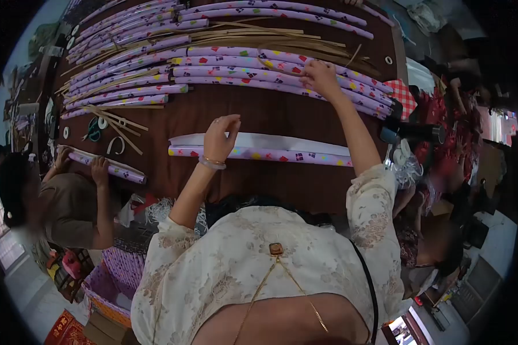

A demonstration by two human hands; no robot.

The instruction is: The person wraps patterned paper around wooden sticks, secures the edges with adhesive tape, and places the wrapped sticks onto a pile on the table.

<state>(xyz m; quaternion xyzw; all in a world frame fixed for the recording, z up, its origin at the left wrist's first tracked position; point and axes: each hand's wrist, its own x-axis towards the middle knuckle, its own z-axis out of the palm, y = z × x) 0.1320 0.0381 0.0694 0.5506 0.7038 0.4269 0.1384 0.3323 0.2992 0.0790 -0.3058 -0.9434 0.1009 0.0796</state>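
A partly opened purple patterned wrap (pixel 259 154) with a white inner side lies across the brown table in front of me. My left hand (pixel 221 137) is over its left part, fingers bent together; whether anything is between them is too small to tell. Farther up and to the right, my right hand (pixel 321 79) is at the long purple patterned rolls (pixel 241 73), its fingers curled down at their upper side. What those fingers hold, if anything, cannot be made out. Thin brown strips (pixel 282 39) lie behind these rolls.
More purple rolls (pixel 126 69) and scissors (pixel 93 130) lie on the left of the brown table (pixel 259 112). A co-worker (pixel 75 201) at the left holds a roll (pixel 106 164). Tape rolls (pixel 389 60) and a dark cylindrical object (pixel 420 133) are at the right.
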